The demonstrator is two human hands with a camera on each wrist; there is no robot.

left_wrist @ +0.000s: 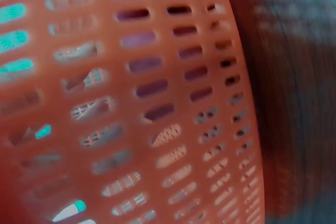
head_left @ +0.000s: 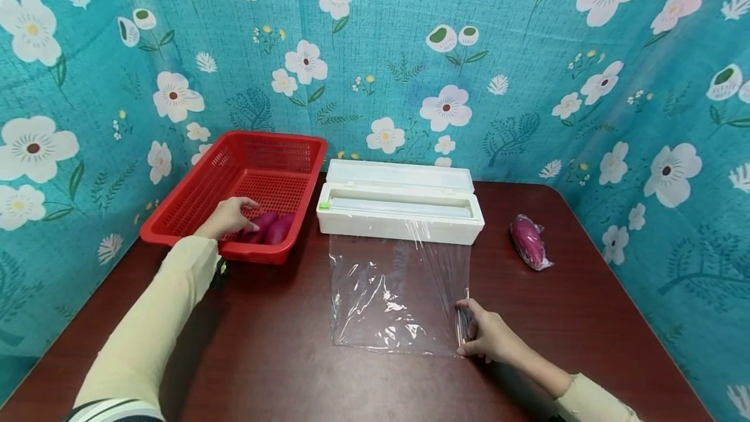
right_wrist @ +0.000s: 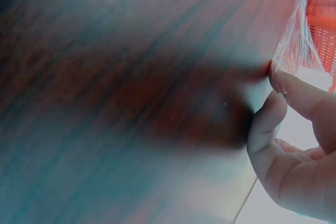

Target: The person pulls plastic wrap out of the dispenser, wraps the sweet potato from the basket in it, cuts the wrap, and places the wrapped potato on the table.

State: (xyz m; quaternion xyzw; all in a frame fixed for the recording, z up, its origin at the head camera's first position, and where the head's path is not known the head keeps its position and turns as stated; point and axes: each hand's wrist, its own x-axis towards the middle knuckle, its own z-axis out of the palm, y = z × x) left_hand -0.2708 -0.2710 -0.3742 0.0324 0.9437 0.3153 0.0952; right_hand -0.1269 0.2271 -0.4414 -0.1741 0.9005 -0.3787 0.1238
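My left hand [head_left: 230,217] reaches into the red basket [head_left: 155,237], thumb and fingers spread at the purple sweet potatoes [head_left: 280,229] near its front wall. In the left wrist view the basket's slotted side [left_wrist: 173,124] hides that hand, with purple showing through the slots. My right hand [head_left: 495,337] pinches the right front corner of a sheet of cling film [head_left: 387,292], bunched at that side. The film runs out over the table from a white cling film dispenser [head_left: 404,226] with its lid raised. Thumb and fingertip meet on the film [right_wrist: 294,40] in the right wrist view.
One purple sweet potato wrapped in film [head_left: 529,242] lies at the right of the dark red wooden table [head_left: 281,370]. A blue flowered curtain [head_left: 363,51] hangs behind and on both sides. The dispenser's green slider [head_left: 325,205] sits at its left end.
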